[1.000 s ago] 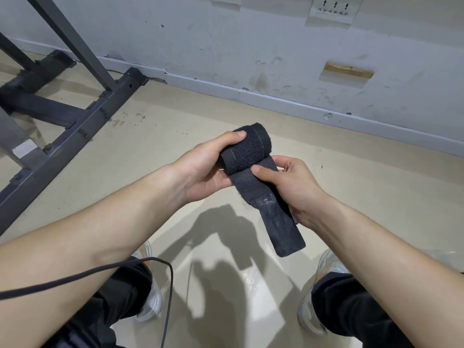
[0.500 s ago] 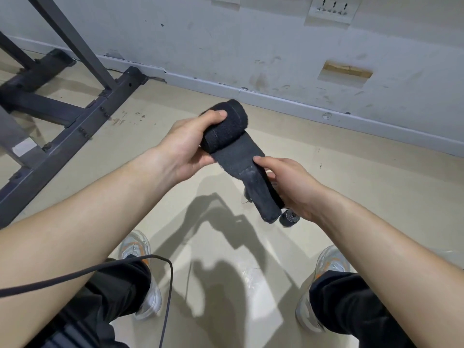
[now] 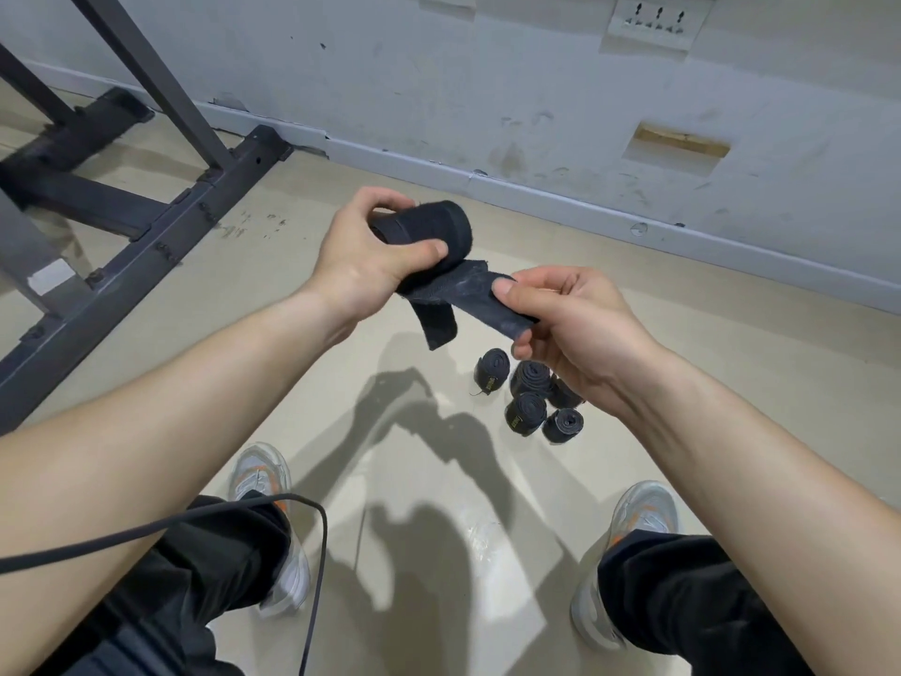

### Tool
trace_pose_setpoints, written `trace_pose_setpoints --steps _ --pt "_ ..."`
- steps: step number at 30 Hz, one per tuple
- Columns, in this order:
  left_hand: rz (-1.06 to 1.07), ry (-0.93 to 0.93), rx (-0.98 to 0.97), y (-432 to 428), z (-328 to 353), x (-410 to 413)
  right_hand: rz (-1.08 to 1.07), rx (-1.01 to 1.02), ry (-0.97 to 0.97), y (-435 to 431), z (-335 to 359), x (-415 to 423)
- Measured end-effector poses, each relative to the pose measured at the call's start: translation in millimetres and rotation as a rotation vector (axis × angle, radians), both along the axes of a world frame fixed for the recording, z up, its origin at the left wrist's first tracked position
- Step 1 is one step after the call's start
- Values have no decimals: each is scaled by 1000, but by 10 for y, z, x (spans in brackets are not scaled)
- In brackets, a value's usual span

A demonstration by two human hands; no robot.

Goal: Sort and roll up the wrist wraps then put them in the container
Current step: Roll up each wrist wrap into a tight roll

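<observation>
Right hand (image 3: pixel 575 329) rose, pinching wrap (image 3: pixel 434 226); left hand (image 3: pixel 361 265) grips.

— Where are we holding the wrist wrap (image 3: pixel 429 231)?
— We are holding it above the floor (image 3: pixel 731 383). Our left hand (image 3: pixel 361 265) is gripping the roll, and the loose end is running rightward into our right hand (image 3: pixel 575 324).
— What is lying beneath?
— The rolled wraps (image 3: pixel 529 400) are sitting bunched on the floor under our right hand, ahead of our right shoe (image 3: pixel 643 509) and right of our left shoe (image 3: pixel 261 473).
— And to our left?
— The metal frame (image 3: pixel 146 246) is standing there, its end reaching near the wall (image 3: pixel 487 90) ahead of us. A cable (image 3: pixel 195 522) is hanging across our left leg.
</observation>
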State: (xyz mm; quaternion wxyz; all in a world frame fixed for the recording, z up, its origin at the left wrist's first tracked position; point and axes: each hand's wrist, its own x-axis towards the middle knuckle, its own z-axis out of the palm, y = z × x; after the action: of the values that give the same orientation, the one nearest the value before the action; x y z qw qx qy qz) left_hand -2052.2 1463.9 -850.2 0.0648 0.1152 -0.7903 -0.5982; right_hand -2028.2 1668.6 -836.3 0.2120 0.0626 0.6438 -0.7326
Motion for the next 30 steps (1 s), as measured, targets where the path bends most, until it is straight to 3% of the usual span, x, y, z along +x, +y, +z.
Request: trace_pose_setpoints --steps 3,9,22,30 --pt "-80 4 -28 68 -65 26 -31 -43 51 27 41 -19" --pt "-352 -47 103 246 -92 134 -56 -116 85 127 134 -65" --pt "-441 -246 296 531 -46 410 -183 -262 31 192 120 -106" --pt "-454 -104 128 502 -131 398 -95 -375 -66 249 104 -148"
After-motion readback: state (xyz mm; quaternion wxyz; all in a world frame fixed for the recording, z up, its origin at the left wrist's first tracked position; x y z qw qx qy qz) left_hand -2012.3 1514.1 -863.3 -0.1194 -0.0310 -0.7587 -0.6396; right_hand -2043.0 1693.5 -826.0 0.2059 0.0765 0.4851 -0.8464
